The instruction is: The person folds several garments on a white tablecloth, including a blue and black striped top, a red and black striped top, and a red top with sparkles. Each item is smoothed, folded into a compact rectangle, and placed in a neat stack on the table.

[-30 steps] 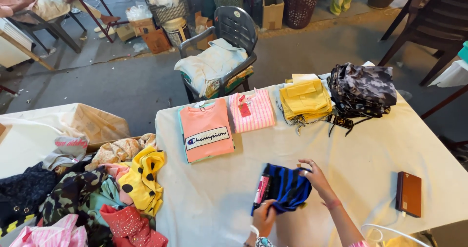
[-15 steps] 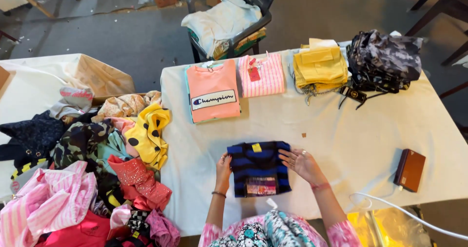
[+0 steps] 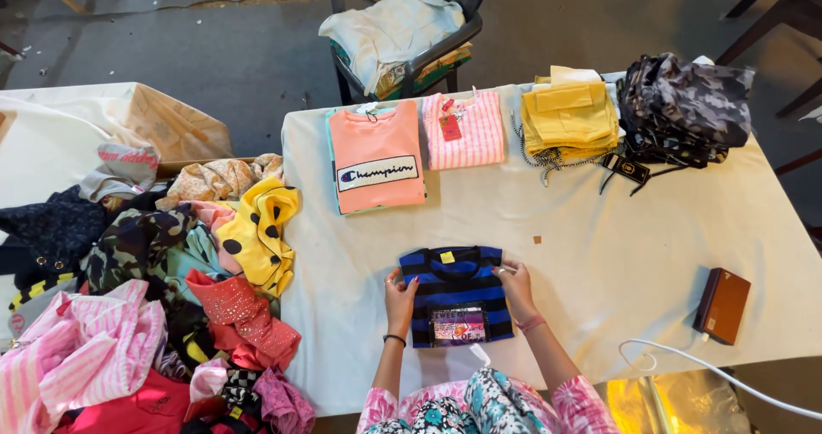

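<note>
A folded blue and black striped shirt with a colourful front patch lies on the pale table near its front edge. My left hand presses flat on the shirt's left edge. My right hand rests on its right edge, fingers spread. Neither hand lifts it.
Along the table's far side lie a folded peach shirt, a pink striped top, a yellow stack and a dark camouflage pile. A brown wallet and white cable lie right. A heap of loose clothes fills the left; a chair stands behind.
The striped shirt went from a bunched bundle held at the right to a flat folded rectangle centred before me. Both hands now rest on its two sides.
</note>
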